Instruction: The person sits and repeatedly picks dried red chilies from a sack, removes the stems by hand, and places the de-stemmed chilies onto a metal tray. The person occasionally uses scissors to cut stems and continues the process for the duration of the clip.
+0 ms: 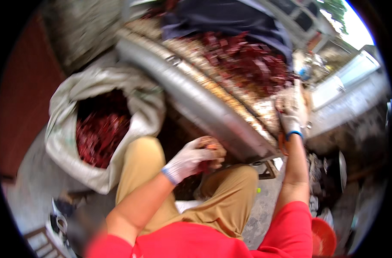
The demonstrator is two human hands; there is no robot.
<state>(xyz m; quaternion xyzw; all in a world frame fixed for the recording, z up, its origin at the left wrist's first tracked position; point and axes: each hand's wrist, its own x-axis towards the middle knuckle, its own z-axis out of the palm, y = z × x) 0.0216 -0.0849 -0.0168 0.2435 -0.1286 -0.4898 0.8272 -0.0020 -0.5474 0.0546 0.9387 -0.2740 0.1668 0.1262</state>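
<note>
Presumably for reach, a white woven sack point(63, 137) gapes near white-gloved left fingers point(202, 153) clasping reddish scraps point(203, 167), grip of white-gloved right fingers point(286, 103) unclear.

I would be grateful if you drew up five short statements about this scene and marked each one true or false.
1. The whitish sack stands to the left of the left hand. True.
2. The sack is tied shut. False: its mouth is open, showing dark red pieces inside.
3. The left hand and the right hand both wear whitish gloves. True.
4. The person wears black trousers. False: the trousers are tan.
5. The right hand is down inside the sack. False: it is at the far right, on the opposite side from the sack.
</note>
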